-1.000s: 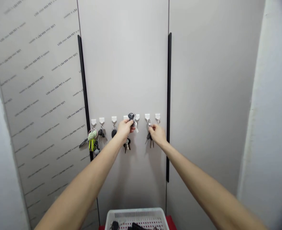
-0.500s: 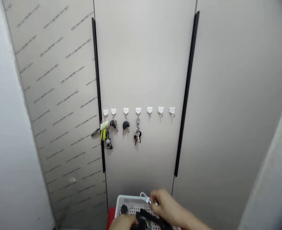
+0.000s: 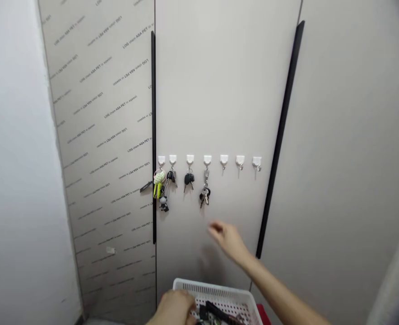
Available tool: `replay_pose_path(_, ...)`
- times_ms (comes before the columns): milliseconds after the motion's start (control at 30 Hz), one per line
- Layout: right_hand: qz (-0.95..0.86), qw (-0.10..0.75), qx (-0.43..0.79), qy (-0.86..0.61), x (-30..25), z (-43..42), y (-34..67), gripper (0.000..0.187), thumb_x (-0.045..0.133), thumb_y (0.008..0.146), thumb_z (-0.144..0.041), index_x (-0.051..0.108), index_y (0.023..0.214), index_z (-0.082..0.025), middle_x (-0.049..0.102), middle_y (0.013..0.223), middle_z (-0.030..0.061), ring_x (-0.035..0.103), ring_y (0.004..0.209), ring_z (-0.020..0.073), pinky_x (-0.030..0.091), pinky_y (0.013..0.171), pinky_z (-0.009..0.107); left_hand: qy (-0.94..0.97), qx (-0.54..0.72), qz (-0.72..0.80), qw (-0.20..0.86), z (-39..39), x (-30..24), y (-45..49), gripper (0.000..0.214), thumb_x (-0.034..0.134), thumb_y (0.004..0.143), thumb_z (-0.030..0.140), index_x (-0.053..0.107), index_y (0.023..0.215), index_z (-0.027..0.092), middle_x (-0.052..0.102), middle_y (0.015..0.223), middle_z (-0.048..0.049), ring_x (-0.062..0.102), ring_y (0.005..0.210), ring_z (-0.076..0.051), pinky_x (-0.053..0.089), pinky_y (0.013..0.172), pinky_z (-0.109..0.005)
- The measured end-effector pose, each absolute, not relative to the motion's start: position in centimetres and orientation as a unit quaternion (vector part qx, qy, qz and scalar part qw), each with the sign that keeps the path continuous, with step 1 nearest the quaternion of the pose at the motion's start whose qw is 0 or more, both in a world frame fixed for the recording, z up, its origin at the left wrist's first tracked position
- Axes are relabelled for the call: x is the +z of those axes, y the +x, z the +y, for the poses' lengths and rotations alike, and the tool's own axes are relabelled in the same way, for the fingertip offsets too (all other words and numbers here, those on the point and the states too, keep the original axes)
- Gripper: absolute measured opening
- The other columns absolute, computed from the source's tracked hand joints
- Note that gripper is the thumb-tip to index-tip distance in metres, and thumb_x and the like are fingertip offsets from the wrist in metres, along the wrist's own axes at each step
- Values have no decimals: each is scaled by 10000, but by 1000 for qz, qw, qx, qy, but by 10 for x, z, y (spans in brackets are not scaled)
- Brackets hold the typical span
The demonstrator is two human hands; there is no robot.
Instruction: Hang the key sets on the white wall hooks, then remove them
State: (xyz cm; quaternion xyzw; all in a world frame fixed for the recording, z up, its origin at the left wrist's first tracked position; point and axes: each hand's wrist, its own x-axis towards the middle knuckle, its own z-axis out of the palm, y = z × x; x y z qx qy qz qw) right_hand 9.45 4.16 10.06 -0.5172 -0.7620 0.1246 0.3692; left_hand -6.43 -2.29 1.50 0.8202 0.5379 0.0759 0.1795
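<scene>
My right hand (image 3: pixel 228 239) is raised in front of the cabinet door, below the hanging keys. Its fingers are curled together and slightly blurred; whatever they may hold does not show. Over the left side of a white plastic basket (image 3: pixel 220 288) is my left hand (image 3: pixel 177 307), fingers bent downward and partly cut off by the picture's edge, so their contents are hidden. Dark key bunches and a long black item (image 3: pixel 220 311) lie in the basket. Above my right hand, a key bunch (image 3: pixel 205 196) hangs by a metal clasp from a white hook (image 3: pixel 207 160).
More keys (image 3: pixel 189 179) hang on hooks to the left, including a bunch with a yellow-green charm (image 3: pixel 158 185). Three bare hooks (image 3: pixel 240 161) continue to the right. Long black handles (image 3: pixel 280 135) edge the door. Something red (image 3: pixel 263 314) shows beneath the basket.
My right hand has risen from the basket to in front of the door. The white loop by the rim is out of sight. My left hand stays at the basket; the view has shifted.
</scene>
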Motion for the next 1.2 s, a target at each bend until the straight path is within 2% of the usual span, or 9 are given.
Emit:
replay_pose_path(67,-693,475,46,-540,145,68,81,325,384,651,-345,519,851,-128,562,826,70,492,713,138,349,643,233,809,173,538,160,-11,41,-68,236,404,614,224,560,791,208,575,800,-39,502,744,-178,363,661,-274)
replay_pose_path(100,-667,489,21,-562,161,80,75,339,398,639,-356,511,870,-136,553,844,75,489,732,150,348,639,244,794,224,542,159,-3,55,-71,242,397,622,219,553,805,190,571,800,-44,499,734,-167,362,660,-266)
replay_pose_path(233,-614,465,-27,-637,189,106,59,265,395,629,-362,539,738,-169,556,751,62,494,683,170,329,533,241,683,429,553,211,46,115,-76,300,428,622,203,497,900,112,555,824,-71,498,708,-131,366,657,-230)
replay_pose_path(367,-630,461,-38,-623,188,105,59,233,330,656,-314,515,621,-177,535,585,25,470,554,129,285,469,209,589,527,560,249,87,152,-69,413,490,594,242,437,981,108,533,885,-95,502,723,-141,367,636,-234)
replay_pose_path(533,-639,496,-62,-585,209,101,69,216,322,650,-304,466,563,-169,495,504,-1,425,479,100,269,451,191,519,588,542,302,110,168,-49,426,525,566,213,423,969,119,552,744,-60,512,601,-125,363,537,-216)
replay_pose_path(667,-648,497,-89,-570,234,99,71,210,341,636,-306,452,531,-163,472,485,-2,402,472,95,260,446,190,512,599,520,328,115,179,-47,114,444,626,177,506,695,112,484,522,7,450,414,-75,323,430,-183)
replay_pose_path(733,-666,492,-81,-556,236,94,72,203,348,633,-306,447,527,-163,464,478,-7,396,464,90,258,441,188,515,608,501,337,113,188,-53,109,414,645,162,492,584,117,434,467,32,415,374,-51,303,408,-164)
replay_pose_path(1067,-745,419,84,-513,165,41,87,204,336,652,-306,395,514,-168,402,420,-45,370,398,73,263,405,180,532,609,440,391,94,228,-78,149,386,670,162,494,575,125,398,416,53,400,353,-29,272,371,-138)
replay_pose_path(1200,-759,382,129,-512,144,28,95,188,340,657,-293,408,536,-166,401,435,-45,370,404,72,273,407,180,513,598,474,393,100,251,-83,193,397,656,169,437,472,128,346,361,59,341,299,-28,234,338,-145)
